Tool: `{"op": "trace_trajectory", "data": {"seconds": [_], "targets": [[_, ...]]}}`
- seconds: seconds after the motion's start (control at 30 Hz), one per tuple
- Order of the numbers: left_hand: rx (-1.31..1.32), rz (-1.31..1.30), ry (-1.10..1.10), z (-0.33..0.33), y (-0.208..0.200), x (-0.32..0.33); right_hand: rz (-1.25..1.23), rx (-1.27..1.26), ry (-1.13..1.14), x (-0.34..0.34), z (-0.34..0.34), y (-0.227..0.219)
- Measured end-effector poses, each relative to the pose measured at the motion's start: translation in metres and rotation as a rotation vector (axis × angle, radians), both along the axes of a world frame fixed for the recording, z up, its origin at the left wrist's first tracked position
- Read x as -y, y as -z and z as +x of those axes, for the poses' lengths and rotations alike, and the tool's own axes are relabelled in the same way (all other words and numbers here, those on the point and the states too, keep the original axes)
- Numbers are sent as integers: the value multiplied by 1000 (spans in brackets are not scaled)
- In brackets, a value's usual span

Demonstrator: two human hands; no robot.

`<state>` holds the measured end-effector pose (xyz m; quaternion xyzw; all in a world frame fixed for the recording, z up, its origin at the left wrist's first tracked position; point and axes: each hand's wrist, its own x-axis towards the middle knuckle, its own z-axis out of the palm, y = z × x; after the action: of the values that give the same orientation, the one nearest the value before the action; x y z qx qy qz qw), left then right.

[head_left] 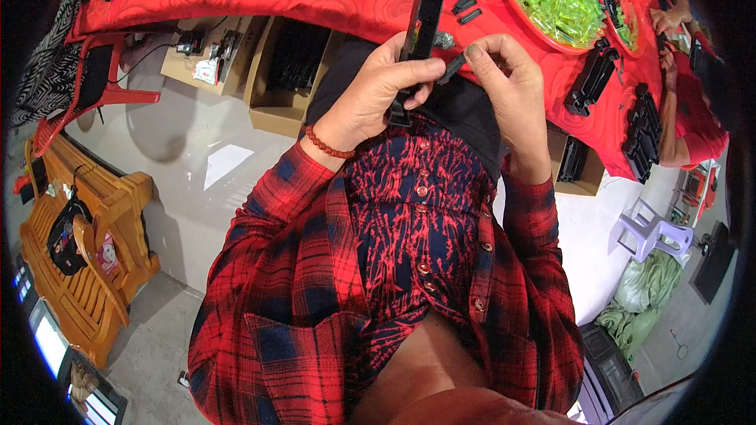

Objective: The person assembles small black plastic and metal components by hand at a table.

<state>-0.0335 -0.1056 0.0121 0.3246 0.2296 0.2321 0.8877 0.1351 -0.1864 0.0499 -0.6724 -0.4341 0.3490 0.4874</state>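
A long black plastic housing (426, 12) stands nearly upright in my left hand (388, 79), whose fingers wrap round its lower part. My right hand (506, 79) pinches a small dark plastic strip (453, 68) between thumb and fingertips. The strip's other end comes close to my left thumb; whether they touch I cannot tell. Several short black strips (465, 6) lie on the red tablecloth (346, 0) just beyond my hands. Farther right, a red basin (543, 41) holds a heap of clear yellow-green plastic pieces (555, 4).
More black housings (592, 79) lie at the table's right side. A co-worker's hand (673, 16) is at the far right. Cardboard boxes (276, 120) with black parts stand below the table edge. A wooden bench (87, 244) is on the left, a lilac stool (650, 232) on the right.
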Motion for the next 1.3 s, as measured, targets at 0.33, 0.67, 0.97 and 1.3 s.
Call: {"op": "trace_trajectory", "data": {"seconds": [0.33,0.67,0.97,1.3], "targets": [[309,-432,141,1,32,-7,11,-150,46,0,-1,-9],[308,-455,174,2,24,1,127,-173,71,-9,-6,-17],[238,-439,188,4,23,3,129,165,23,-21,-14,-15],[145,-421,161,5,22,5,197,652,32,-22,-17,-10]]}}
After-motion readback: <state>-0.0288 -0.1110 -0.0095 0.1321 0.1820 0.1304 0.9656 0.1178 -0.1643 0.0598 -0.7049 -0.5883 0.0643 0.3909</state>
